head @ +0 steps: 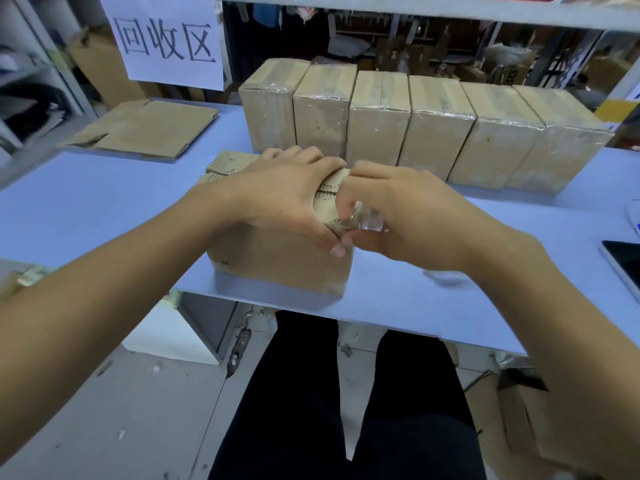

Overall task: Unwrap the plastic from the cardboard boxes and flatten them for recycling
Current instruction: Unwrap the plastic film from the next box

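Note:
A brown cardboard box (277,263) stands near the table's front edge. My left hand (287,195) lies over its top, fingers curled round the top right edge and thumb on the front face. My right hand (398,220) is at the box's upper right corner, pinching a crumpled bit of clear plastic wrap (367,220). Behind them several plastic-wrapped boxes (377,123) stand in a row. A flattened cardboard box (149,128) lies at the back left.
The pale blue table (86,209) ends just in front of the box. A white paper sign (162,39) hangs at the back left. A phone or tablet (623,263) lies at the right edge. Loose cardboard lies on the floor at lower right (519,417).

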